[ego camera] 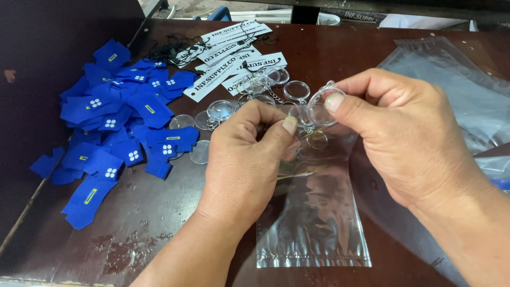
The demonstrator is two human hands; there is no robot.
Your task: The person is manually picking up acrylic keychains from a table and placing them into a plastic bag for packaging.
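Hands over the counter (pixel 329 53): right hand (pixel 404 133) fingers pinch a clear round keychain case (pixel 323 106), left hand (pixel 244 154) fingers grip the clear bag (pixel 313 223) mouth. Nothing bagged yet; loose cases (pixel 220 110), blue patches (pixel 133 117) and tags (pixel 234 50) wait.

Your worktop (pixel 149 223) is dark brown, scuffed, with pale worn patches below-left of your grip. Directly beneath the grip lies a clear plastic bag (pixel 313 223), flat, mouth toward the grip. Left of the grip: a loose heap of blue fabric pieces (pixel 122 122). Just beyond it: clear round keyring cases (pixel 220 110) with chains, touching one another. Farther out, white card tags (pixel 234 58) with black strings. Right of the grip: larger clear plastic bags (pixel 467 95), overlapping.
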